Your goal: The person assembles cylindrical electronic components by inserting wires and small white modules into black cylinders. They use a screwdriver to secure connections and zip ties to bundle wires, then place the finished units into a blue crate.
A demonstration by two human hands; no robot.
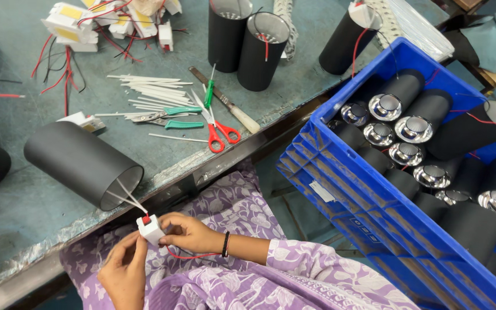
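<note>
Both hands pinch a small white block (151, 228) at 7 o'clock, left hand (123, 270) from below, right hand (188, 232) closed on its side; looks light, rigid, its thin wires fragile, running into the black cylinder (81, 163) at 9, so grip the body.

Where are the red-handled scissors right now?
In the head view, the red-handled scissors lie on the grey worktable, near its front edge at centre, between the green-handled pliers and a wooden-handled file, left of the blue crate.
</note>
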